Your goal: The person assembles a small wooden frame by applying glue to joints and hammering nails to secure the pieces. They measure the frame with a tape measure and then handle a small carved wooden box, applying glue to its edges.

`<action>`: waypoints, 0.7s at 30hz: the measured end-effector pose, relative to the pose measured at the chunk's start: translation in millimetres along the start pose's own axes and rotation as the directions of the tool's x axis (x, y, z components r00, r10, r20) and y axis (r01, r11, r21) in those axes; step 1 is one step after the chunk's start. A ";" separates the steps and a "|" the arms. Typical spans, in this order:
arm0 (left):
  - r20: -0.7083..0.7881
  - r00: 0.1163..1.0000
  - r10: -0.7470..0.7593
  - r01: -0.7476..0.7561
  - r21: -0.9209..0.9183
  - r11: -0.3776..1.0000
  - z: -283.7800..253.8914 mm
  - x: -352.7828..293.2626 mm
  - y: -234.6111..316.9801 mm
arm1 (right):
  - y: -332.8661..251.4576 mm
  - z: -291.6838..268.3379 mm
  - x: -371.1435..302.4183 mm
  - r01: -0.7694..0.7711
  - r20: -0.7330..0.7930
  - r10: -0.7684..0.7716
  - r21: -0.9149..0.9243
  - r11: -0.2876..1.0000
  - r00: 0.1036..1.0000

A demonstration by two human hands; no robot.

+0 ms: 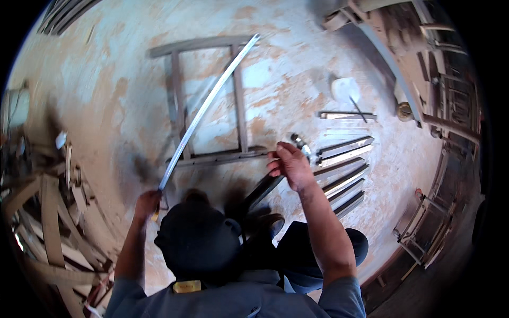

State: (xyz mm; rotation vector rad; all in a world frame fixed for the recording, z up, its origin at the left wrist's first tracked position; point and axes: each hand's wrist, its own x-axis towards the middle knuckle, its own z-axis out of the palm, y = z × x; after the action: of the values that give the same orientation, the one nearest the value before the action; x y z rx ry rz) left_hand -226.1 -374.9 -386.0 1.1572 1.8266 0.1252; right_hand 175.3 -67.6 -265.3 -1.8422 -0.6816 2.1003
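Observation:
My left hand (147,204) is closed around the lower end of a long, straight silvery metal strip (204,108). A small yellow-orange part (155,216) shows below that hand; whether this is a bar clamp or a tape measure I cannot tell. The strip slants up to the right across a wooden frame (239,106) of two uprights and two crosspieces lying on the floor. My right hand (290,165) is raised near the frame's lower right corner, its fingers loosely curled and apart, with nothing visible in them. A dark wooden bar (262,192) lies between my knees.
Several wooden strips (344,175) lie in a row at right, near a dark and silver cylindrical object (300,142). Beyond them are a white container (345,89) and a thin dark stick (358,109). Scrap wood (53,217) piles up at left; wooden frames (429,222) stand at far right.

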 end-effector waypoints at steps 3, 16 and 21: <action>0.123 0.907 -0.403 0.419 -0.146 0.896 -21.9 4.0 35.4 | 19.7 -12.3 -1.1 0.026 -0.016 -0.025 0.049 0.998 1.000; -0.029 0.882 -0.470 0.453 -0.217 0.865 -25.5 5.4 53.8 | 32.5 -13.6 -16.9 -0.038 -0.063 0.040 0.038 0.999 0.997; -0.021 0.865 -0.502 0.483 -0.243 0.842 -33.2 6.0 63.5 | 33.5 -13.5 -15.7 -0.029 -0.054 0.031 0.038 0.999 0.998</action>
State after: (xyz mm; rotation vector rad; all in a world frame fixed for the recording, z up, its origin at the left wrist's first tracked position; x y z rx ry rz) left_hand -209.9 -323.4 -338.6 0.4987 2.0667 0.0838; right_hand 194.6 -101.6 -270.0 -1.8937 -0.6013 2.0593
